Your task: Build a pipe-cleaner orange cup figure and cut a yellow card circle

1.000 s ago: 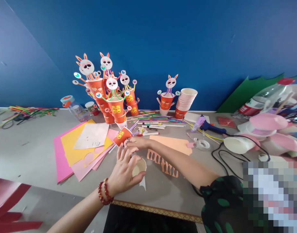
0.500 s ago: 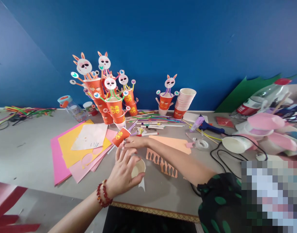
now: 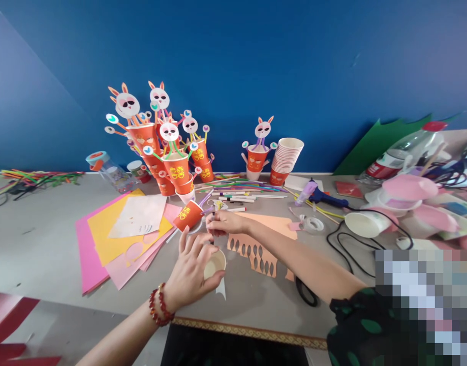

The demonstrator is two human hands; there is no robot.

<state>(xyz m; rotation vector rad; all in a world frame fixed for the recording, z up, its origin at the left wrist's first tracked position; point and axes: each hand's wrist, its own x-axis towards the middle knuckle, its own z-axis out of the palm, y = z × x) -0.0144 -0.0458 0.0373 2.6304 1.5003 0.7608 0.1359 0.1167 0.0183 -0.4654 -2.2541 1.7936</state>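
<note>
Coloured papers (image 3: 99, 249) on grey table (image 3: 46, 249)

Displaying a yellow 囍 on the tilted red cup (image 3: 188, 215), on the front rabbit-topped cup (image 3: 179, 171) and on another rabbit-topped cup (image 3: 200, 153) behind it.

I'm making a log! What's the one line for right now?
left hand: curved around pale cup | right hand: beside tipped red cup, grip unclear | rest: stacked cups, blue glue gun

Cup (image 3: 217, 261): smooth paper; peach sheet (image 3: 273, 225): matt paper; bottle (image 3: 412, 145): glossy plastic.
</note>
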